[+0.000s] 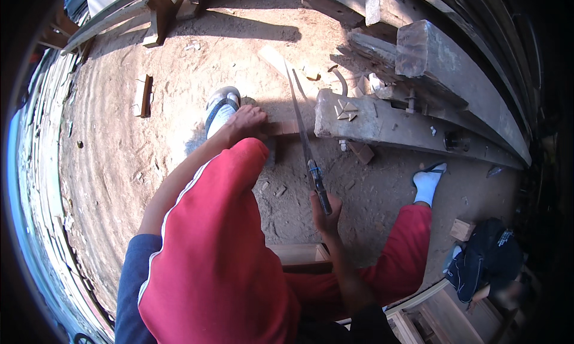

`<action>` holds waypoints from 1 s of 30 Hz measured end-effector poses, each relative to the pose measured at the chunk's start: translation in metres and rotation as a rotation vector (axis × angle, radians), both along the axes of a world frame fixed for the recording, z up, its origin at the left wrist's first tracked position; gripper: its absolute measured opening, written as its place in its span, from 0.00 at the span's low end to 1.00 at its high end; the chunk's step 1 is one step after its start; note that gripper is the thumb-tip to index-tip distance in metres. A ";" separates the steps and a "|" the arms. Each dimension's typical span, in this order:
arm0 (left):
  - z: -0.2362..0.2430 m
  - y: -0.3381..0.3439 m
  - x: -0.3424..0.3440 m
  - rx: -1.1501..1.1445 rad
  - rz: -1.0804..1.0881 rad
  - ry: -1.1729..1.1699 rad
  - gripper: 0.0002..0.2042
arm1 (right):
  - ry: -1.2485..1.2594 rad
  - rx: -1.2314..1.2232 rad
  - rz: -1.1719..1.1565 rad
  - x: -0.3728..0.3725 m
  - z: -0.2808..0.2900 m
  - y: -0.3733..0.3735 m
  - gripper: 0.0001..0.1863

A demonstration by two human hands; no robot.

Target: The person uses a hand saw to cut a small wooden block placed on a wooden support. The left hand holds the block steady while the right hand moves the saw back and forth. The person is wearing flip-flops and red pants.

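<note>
My right hand (326, 212) is wrapped round the dark handle of a handsaw (301, 119). The saw's long narrow blade points away from me and crosses a strip of wood (282, 128). My left hand (248, 119) grips that strip left of the blade, in front of my raised left knee. A thick, weathered timber beam (382, 124) has its end just right of the blade. Several small wooden pegs (345, 110) lie on top of that end. Whether the teeth touch the strip is hard to make out.
Heavy timbers (451, 75) are stacked at the far right. A short wood block (142, 96) lies on the dirt at the left. Wooden trestle legs (158, 21) stand far left. Dark cloth (487, 257) and wooden frames (442, 317) are at the lower right.
</note>
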State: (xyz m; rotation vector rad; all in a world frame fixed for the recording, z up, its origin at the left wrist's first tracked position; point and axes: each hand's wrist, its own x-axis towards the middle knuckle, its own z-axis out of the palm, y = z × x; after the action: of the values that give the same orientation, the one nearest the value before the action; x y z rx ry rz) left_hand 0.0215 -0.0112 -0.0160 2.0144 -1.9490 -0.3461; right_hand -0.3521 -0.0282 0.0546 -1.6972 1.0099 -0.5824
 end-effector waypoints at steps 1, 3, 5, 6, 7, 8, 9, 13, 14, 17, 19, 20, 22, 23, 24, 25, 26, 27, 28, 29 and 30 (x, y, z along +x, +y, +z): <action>-0.013 0.006 0.008 -0.058 0.007 0.000 0.22 | -0.005 0.004 0.007 0.017 -0.001 -0.006 0.22; -0.042 0.014 0.020 -0.171 0.018 0.000 0.23 | 0.003 0.016 0.014 0.052 -0.003 -0.017 0.22; -0.038 0.003 0.009 -0.119 0.008 0.027 0.24 | 0.040 0.004 -0.017 0.063 -0.005 -0.026 0.22; -0.037 0.000 0.008 -0.093 0.011 0.034 0.24 | 0.043 -0.007 -0.023 0.068 -0.008 -0.030 0.21; -0.036 -0.004 0.008 -0.039 0.005 0.035 0.24 | 0.038 -0.024 -0.029 0.070 -0.010 -0.031 0.21; -0.034 -0.007 0.008 0.015 -0.002 0.036 0.24 | 0.032 -0.042 -0.034 0.073 -0.011 -0.032 0.21; -0.035 -0.005 0.008 0.049 -0.006 0.029 0.24 | 0.021 -0.058 -0.035 0.073 -0.014 -0.030 0.21; -0.031 -0.006 0.008 0.136 -0.036 -0.016 0.26 | 0.014 -0.016 -0.046 0.073 -0.016 -0.029 0.21; -0.029 -0.010 0.006 0.175 -0.044 -0.019 0.26 | 0.024 -0.002 -0.057 0.073 -0.016 -0.028 0.21; -0.037 0.004 0.011 0.058 -0.007 -0.012 0.28 | 0.045 0.021 -0.066 0.082 -0.006 -0.024 0.21; -0.036 0.003 0.010 -0.010 -0.012 0.004 0.29 | 0.068 0.019 -0.096 0.082 -0.002 -0.021 0.22; -0.035 0.003 0.010 -0.001 -0.025 0.013 0.29 | 0.067 0.048 -0.085 0.077 -0.005 -0.020 0.23; -0.025 -0.004 0.006 0.075 -0.038 0.023 0.28 | 0.059 0.095 -0.074 0.058 -0.017 -0.010 0.23; -0.020 -0.009 0.003 0.142 -0.034 0.023 0.28 | 0.052 0.116 -0.071 0.047 -0.020 -0.003 0.24; -0.021 -0.009 0.004 0.145 -0.028 0.007 0.28 | 0.030 0.132 -0.063 0.036 -0.020 0.010 0.24; -0.028 -0.005 0.007 0.154 -0.018 -0.012 0.27 | 0.005 0.131 -0.054 0.035 -0.020 0.014 0.24; -0.036 0.000 0.010 0.097 -0.017 -0.043 0.27 | -0.023 0.127 -0.046 0.034 -0.020 0.018 0.24; -0.034 -0.002 0.010 0.112 -0.030 -0.055 0.26 | -0.046 0.098 -0.053 0.037 -0.016 0.018 0.24; -0.031 -0.003 0.009 0.127 -0.040 -0.065 0.26 | -0.069 0.070 -0.060 0.041 -0.012 0.017 0.24; -0.028 -0.006 0.009 0.217 -0.054 -0.063 0.26 | -0.044 0.121 -0.073 0.047 -0.011 0.012 0.23; -0.017 -0.014 0.006 0.300 -0.077 -0.060 0.25 | -0.017 0.164 -0.095 0.056 -0.007 0.002 0.23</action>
State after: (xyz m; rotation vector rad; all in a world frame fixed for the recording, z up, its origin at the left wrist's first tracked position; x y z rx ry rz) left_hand 0.0275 -0.0248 -0.0333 2.1532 -2.1220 -0.6374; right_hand -0.2961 -0.0267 0.0476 -1.5043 1.1006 -0.5584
